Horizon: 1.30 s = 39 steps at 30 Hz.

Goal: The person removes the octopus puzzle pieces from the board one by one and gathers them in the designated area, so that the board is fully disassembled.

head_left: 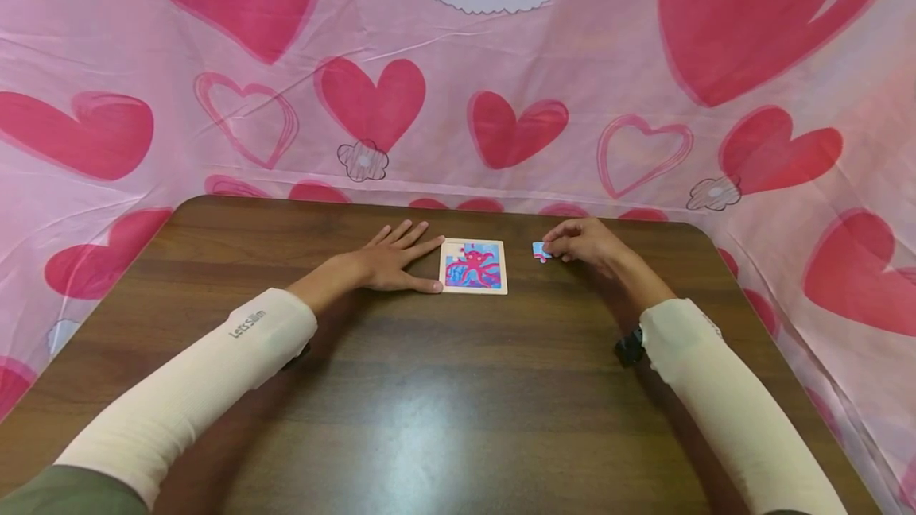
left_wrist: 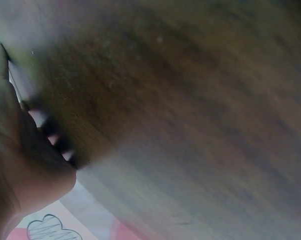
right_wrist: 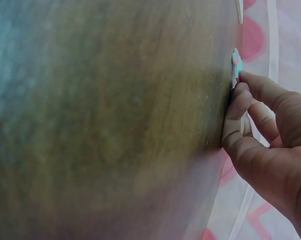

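- Head view first: the octopus puzzle lies near the far edge of the tabletop, roughly midway between its two far corners, a pale gap at its upper left.
- Here's the left hand, fingers straight and spread, thumb and forefinger against the puzzle's left side; the right hand pinches a puzzle piece beyond the right side.
- Looks like the piece-handling step, and the next move seems to call for carrying it left, turned to suit that gap.
- Over to the left wrist: the heel of that hand up close, fingers in shadow; the octopus can't be made out.
- Right wrist now: the piece nearly edge-on, its thinness and the thumb-and-finger pinch clearer than from above; whether it touches wood, can't tell.
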Motion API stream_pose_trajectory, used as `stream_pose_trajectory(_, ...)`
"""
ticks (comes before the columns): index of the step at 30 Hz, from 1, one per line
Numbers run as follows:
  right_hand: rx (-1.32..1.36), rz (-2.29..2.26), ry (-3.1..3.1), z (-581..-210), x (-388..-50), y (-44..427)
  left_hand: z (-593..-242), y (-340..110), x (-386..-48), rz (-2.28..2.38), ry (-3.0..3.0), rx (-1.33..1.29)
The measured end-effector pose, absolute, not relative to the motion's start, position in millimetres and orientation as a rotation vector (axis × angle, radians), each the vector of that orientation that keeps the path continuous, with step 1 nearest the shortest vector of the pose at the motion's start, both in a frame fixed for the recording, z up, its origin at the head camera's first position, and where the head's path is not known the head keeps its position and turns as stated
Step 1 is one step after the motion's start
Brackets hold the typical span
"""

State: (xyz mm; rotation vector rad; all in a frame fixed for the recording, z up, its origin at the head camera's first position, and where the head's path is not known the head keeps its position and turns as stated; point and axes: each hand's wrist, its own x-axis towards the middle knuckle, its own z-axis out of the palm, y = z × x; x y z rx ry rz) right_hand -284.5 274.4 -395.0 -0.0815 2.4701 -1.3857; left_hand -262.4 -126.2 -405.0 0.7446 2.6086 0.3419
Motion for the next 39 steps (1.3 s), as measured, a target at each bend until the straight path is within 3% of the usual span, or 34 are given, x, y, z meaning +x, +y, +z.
stream_pose_trajectory(39,-0.029,-1.465,2.459,-392.5,-281.7,270.7,-405.3,-125.9,-261.9,0.310,2.625,0.758)
